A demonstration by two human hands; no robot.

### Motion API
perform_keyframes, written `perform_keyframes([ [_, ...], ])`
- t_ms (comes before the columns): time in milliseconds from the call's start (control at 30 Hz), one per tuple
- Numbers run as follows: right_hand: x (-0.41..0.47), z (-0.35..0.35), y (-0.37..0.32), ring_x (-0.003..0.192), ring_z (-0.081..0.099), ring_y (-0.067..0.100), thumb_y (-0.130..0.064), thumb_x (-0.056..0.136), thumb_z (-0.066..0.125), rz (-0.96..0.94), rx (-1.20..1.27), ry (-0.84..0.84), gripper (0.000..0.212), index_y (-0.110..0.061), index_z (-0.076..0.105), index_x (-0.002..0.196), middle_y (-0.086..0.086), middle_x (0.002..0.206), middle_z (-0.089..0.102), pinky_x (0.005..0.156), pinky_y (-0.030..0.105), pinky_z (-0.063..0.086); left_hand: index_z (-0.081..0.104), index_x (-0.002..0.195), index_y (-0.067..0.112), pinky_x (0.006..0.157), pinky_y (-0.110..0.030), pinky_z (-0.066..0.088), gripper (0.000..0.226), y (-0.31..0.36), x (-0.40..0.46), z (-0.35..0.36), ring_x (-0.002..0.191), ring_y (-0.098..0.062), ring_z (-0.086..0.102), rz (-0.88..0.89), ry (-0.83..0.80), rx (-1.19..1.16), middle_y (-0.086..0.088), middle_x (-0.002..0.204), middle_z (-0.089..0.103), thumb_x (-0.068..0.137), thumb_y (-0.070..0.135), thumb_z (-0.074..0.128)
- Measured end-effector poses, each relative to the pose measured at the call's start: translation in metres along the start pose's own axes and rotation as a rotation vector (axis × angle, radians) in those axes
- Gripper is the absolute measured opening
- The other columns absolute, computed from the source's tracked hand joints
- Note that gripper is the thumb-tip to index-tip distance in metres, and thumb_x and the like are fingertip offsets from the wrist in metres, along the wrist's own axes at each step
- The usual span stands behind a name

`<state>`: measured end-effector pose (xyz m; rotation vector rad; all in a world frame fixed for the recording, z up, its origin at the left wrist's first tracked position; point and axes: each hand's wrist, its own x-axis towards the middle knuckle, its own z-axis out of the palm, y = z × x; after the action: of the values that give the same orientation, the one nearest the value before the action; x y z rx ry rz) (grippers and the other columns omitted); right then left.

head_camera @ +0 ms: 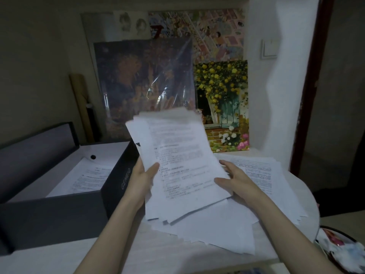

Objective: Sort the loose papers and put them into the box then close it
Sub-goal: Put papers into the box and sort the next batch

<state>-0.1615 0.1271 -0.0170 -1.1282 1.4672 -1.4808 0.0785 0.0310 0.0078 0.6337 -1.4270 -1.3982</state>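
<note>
I hold a thick sheaf of printed papers [177,155] tilted up over the table. My left hand [143,178] grips its left edge, thumb on the front. My right hand [235,178] holds the lower right edge, thumb on top and fingers spread behind. Under the sheaf lie more loose white sheets [217,230], and another printed pile [264,175] sits to the right. The dark open box [59,212] stands at the left with printed sheets [87,178] lying inside. Its lid [37,149] stands raised behind it.
Paintings lean against the back wall: a dark one in plastic wrap [146,86] and a yellow flower one [223,103]. A cardboard tube [79,99] stands at the back left. A round tray with small items [341,252] sits at the lower right table edge.
</note>
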Motion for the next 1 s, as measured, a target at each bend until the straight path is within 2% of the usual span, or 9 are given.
perform_keyframes([
  [67, -0.002, 0.001, -0.001, 0.11, 0.064, 0.016, -0.007, 0.086, 0.067, -0.041, 0.033, -0.103, 0.055, -0.021, 0.046, 0.135, -0.002, 0.124, 0.064, 0.091, 0.037, 0.055, 0.046, 0.134, 0.023, 0.086, -0.032, 0.056, 0.044, 0.006, -0.004, 0.001, 0.11, -0.012, 0.065, 0.174, 0.071, 0.043, 0.006, 0.123, 0.065, 0.095, 0.004, 0.051],
  [200, -0.01, 0.009, -0.006, 0.098, 0.068, 0.001, -0.006, 0.093, 0.056, -0.118, 0.089, -0.204, 0.038, -0.023, 0.051, 0.126, -0.009, 0.117, 0.067, 0.073, 0.014, 0.053, 0.034, 0.141, 0.027, 0.085, -0.02, 0.054, 0.051, 0.01, -0.008, 0.006, 0.114, -0.003, 0.059, 0.398, 0.192, 0.115, 0.011, 0.129, 0.057, 0.096, 0.009, 0.051],
  [333, -0.009, 0.011, -0.007, 0.112, 0.065, 0.02, -0.01, 0.093, 0.056, -0.166, 0.227, -0.172, 0.042, -0.016, 0.048, 0.134, 0.002, 0.126, 0.065, 0.083, 0.031, 0.056, 0.026, 0.141, 0.042, 0.087, -0.012, 0.047, 0.052, 0.009, -0.01, 0.007, 0.113, 0.009, 0.055, 0.464, 0.286, 0.179, 0.026, 0.125, 0.054, 0.1, 0.016, 0.044],
  [433, -0.009, 0.013, -0.008, 0.113, 0.064, 0.019, -0.012, 0.095, 0.052, -0.197, 0.294, -0.135, 0.043, -0.018, 0.043, 0.137, 0.002, 0.13, 0.062, 0.082, 0.032, 0.057, 0.021, 0.146, 0.043, 0.088, -0.023, 0.047, 0.05, 0.004, -0.009, 0.004, 0.107, 0.008, 0.057, 0.476, 0.303, 0.352, 0.025, 0.12, 0.057, 0.1, 0.035, 0.04],
  [500, -0.009, 0.017, -0.005, 0.121, 0.059, 0.019, -0.017, 0.095, 0.051, -0.214, 0.299, -0.18, 0.047, -0.024, 0.039, 0.141, -0.001, 0.135, 0.059, 0.094, 0.04, 0.052, 0.016, 0.146, 0.048, 0.091, -0.028, 0.048, 0.056, 0.004, -0.01, 0.005, 0.111, 0.006, 0.056, 0.476, 0.26, 0.418, 0.024, 0.123, 0.056, 0.096, 0.044, 0.041],
  [667, -0.002, 0.019, 0.004, 0.128, 0.052, 0.017, -0.029, 0.092, 0.058, -0.232, 0.186, -0.187, 0.056, -0.038, 0.034, 0.142, -0.009, 0.138, 0.055, 0.108, 0.051, 0.039, 0.016, 0.151, 0.032, 0.1, -0.017, 0.044, 0.072, 0.01, -0.011, 0.017, 0.123, 0.007, 0.049, 0.441, 0.083, 0.229, 0.029, 0.133, 0.049, 0.094, 0.017, 0.058],
  [767, 0.001, 0.018, 0.006, 0.129, 0.051, 0.019, -0.03, 0.09, 0.063, -0.214, 0.207, -0.208, 0.058, -0.044, 0.036, 0.14, -0.01, 0.139, 0.054, 0.108, 0.05, 0.039, 0.047, 0.136, 0.024, 0.095, -0.02, 0.051, 0.05, 0.013, -0.008, 0.016, 0.111, 0.001, 0.061, 0.352, 0.091, 0.144, 0.016, 0.121, 0.064, 0.09, 0.008, 0.06],
  [900, 0.004, 0.013, 0.008, 0.116, 0.061, 0.029, -0.009, 0.086, 0.068, -0.115, 0.19, -0.211, 0.046, -0.011, 0.054, 0.13, 0.01, 0.125, 0.065, 0.102, 0.051, 0.044, 0.067, 0.112, 0.02, 0.076, -0.021, 0.057, 0.022, 0.008, -0.004, 0.012, 0.1, -0.013, 0.068, 0.26, 0.265, -0.009, 0.006, 0.105, 0.073, 0.094, 0.011, 0.056],
  [1000, 0.004, 0.014, 0.006, 0.085, 0.067, 0.033, -0.003, 0.082, 0.069, -0.044, 0.184, -0.128, 0.016, -0.001, 0.067, 0.097, 0.024, 0.097, 0.07, 0.08, 0.044, 0.055, 0.059, 0.122, 0.02, 0.086, -0.03, 0.054, 0.029, 0.002, 0.0, 0.011, 0.107, -0.016, 0.064, 0.182, 0.329, -0.247, 0.003, 0.114, 0.068, 0.097, 0.008, 0.05],
])
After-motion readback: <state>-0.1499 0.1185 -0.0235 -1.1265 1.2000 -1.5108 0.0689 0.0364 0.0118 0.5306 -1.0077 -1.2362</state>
